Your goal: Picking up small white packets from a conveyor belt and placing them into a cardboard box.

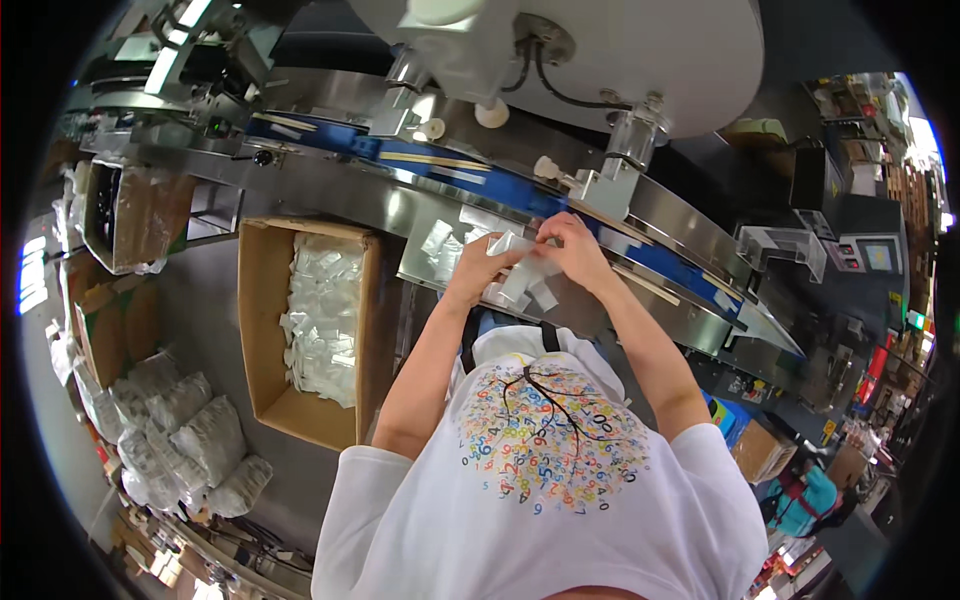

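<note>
My left hand (478, 270) pinches a small translucent white plastic packet (513, 243) over a steel ledge in front of me. Close on its right, my right hand (572, 248) has its fingers bent and closed at the packet's other side; exactly what its fingertips grip is partly hidden. More see-through packets (541, 293) lie beneath the hands, and another group of packets (440, 247) rests on the ledge left of my left hand. Just beyond my fingers runs a blue conveyor belt (470, 180) carrying thin wooden sticks (430, 159) and pale strips.
An open cardboard box (370, 300) full of similar packets stands at my left. Filled plastic bags (205, 440) are piled at the lower left. A large white round machine part (700, 60) hangs over the belt. A clear plastic guard (785, 250) stands at the right.
</note>
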Demonstrator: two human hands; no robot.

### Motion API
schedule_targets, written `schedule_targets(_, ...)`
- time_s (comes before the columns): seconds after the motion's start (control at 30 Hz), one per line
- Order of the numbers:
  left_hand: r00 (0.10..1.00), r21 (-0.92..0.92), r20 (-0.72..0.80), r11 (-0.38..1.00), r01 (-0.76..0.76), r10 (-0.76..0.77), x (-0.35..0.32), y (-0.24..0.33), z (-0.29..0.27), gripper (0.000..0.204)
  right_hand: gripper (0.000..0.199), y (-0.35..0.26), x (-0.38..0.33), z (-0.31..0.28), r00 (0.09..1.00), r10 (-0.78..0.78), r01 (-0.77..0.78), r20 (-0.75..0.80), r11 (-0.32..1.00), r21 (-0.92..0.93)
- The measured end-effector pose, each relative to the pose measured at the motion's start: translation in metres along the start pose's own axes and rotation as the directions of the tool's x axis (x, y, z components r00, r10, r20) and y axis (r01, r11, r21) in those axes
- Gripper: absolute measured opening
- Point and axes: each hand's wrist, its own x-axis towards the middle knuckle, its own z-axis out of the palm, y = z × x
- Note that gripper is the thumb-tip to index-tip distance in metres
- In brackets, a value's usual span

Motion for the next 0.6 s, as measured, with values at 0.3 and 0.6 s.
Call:
schedule_targets(0.3,0.872,-0.325,-0.486,0.914,-0.244,0.06,-0.006,-0.002,-0.02,0.034,0.027,-0.023,0.053,0.026,0.895,0.439,-0.396,-0.076,0.864,0.311)
schedule_targets(0.6,0.754,-0.49,-0.653,0.721,-0.49,0.069,-0.008,-0.005,-0.041,0.026,0.02,-0.051,0.057,0.045,0.982,0.15,-0.156,-0.111,0.987,-0.044)
